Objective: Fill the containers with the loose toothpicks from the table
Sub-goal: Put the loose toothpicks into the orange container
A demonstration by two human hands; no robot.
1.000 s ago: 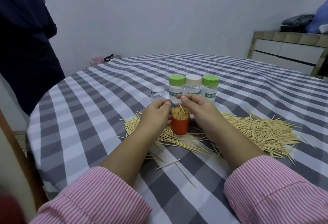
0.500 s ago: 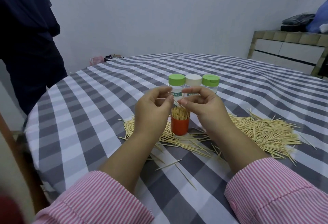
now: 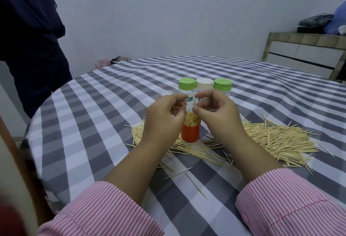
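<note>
Both hands hover above the red cup (image 3: 190, 135), which stands upright on the bench (image 3: 97, 116) packed with toothpicks standing on end. Left hand (image 3: 164, 116) has its thumb and forefinger curled toward each other, and right hand (image 3: 215, 112) mirrors it with curled fingers just across a narrow gap; whether either pinches a toothpick is too fine to make out, so I cannot tell what they hold. Loose toothpicks (image 3: 271, 138) lie in a wide heap on the checked cloth, spreading right of the cup and under both wrists, with a few strays (image 3: 194, 181) nearer the pink striped sleeves (image 3: 292, 204). Behind the hands stand three clear jars in a row, touching: a green-lidded jar (image 3: 186, 84), a white-lidded jar (image 3: 204, 83) and a second green-lidded jar (image 3: 223, 83); their lower halves and most of their labels are hidden by the fingers. A small clear lid or cup (image 3: 166, 93) peeks out left of the left hand, mostly covered. A dark-clothed figure (image 3: 31, 39) stands at the left edge, cut off by the frame.
</note>
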